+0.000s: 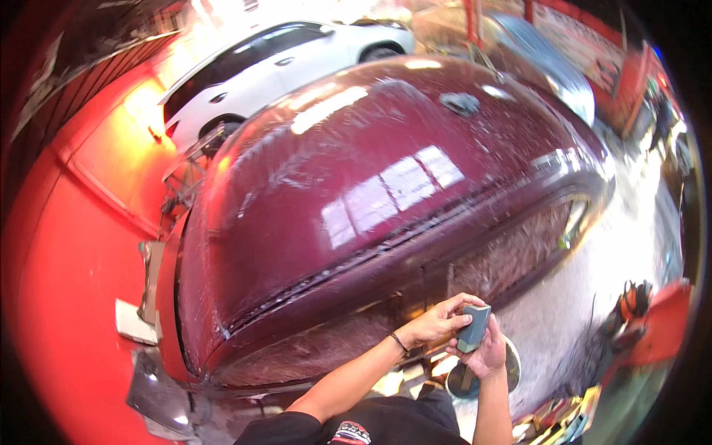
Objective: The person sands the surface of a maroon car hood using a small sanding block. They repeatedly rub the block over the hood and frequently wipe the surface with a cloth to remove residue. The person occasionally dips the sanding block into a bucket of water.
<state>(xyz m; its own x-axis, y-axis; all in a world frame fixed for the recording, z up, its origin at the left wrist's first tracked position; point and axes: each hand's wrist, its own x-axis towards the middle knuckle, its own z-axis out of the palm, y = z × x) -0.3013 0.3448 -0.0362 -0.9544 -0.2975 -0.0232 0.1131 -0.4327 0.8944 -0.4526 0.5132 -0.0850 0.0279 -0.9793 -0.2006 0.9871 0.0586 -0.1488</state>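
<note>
A dark grey block with a pale greenish lower end (474, 326), which looks like a sanding block, is held between my two hands in front of the maroon car. My left hand (439, 320) grips its upper left side with thumb and fingers. From below and the right, my right hand (487, 354) closes around it, palm turned up. Close beyond both hands lies the side of the car (297, 200); its roof is wet and streaked with whitish residue. A crumpled grey-blue cloth (460, 104) rests on the far part of the roof.
Below my right hand stands a round light-rimmed bucket (513, 363). A white car (267, 63) is parked beyond the maroon one, with a red wall (81, 259) at left. Several mixed items (564, 419) lie at lower right, near a red cabinet (660, 322).
</note>
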